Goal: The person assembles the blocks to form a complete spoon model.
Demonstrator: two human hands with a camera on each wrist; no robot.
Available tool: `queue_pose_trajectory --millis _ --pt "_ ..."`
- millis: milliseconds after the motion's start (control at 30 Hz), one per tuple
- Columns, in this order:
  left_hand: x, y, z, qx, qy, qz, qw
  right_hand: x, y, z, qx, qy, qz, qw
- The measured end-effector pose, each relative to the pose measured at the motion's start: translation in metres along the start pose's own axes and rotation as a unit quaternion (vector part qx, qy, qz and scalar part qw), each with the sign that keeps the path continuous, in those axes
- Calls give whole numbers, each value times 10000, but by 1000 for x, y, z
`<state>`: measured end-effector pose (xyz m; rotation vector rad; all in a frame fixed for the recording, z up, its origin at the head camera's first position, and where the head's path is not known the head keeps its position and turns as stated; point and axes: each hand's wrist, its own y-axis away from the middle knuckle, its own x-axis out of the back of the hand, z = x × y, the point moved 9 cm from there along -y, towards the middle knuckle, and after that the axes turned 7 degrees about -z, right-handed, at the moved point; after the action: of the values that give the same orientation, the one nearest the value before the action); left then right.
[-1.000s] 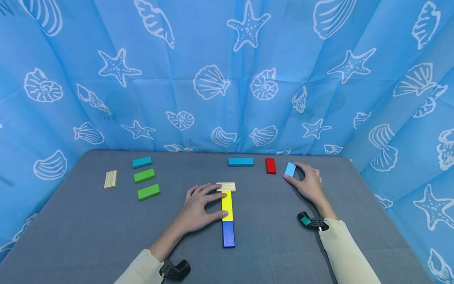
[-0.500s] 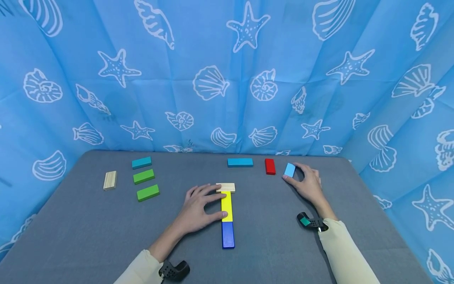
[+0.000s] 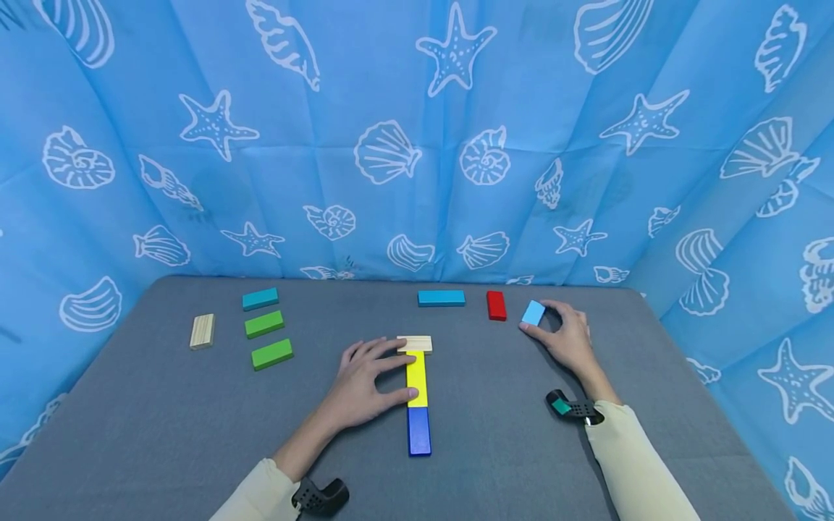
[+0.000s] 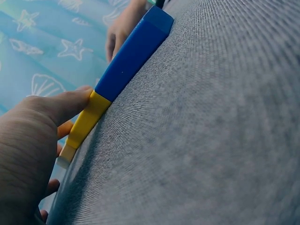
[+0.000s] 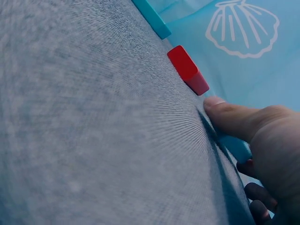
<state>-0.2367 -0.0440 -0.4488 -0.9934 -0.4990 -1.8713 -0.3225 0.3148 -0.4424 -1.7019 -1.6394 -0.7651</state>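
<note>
My left hand rests with spread fingers on the yellow block and the wooden block lying crosswise at its far end. A dark blue block meets the yellow one's near end, so the three form a T. In the left wrist view the thumb touches the yellow block beside the blue block. At the right, my right hand pinches a light blue block between thumb and fingers. In the right wrist view that block is partly behind the thumb.
A red block lies left of my right hand, and a teal block farther left. On the left side are another teal block, two green blocks and a wooden block. A blue shell-patterned curtain hangs behind the grey table.
The light blue block in my right hand has turned and tilted slightly. My left hand and the blocks under it look unchanged.
</note>
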Motion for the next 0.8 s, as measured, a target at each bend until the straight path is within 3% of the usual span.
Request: queue_pose_trajectory --millis 400,800 --pt "0 0 0 -61 43 11 10000 8 3 0 -165 -578 -26 9982" --pt "0 1 1 -116 12 93 9999 28 9 -38 502 -728 165 9959"
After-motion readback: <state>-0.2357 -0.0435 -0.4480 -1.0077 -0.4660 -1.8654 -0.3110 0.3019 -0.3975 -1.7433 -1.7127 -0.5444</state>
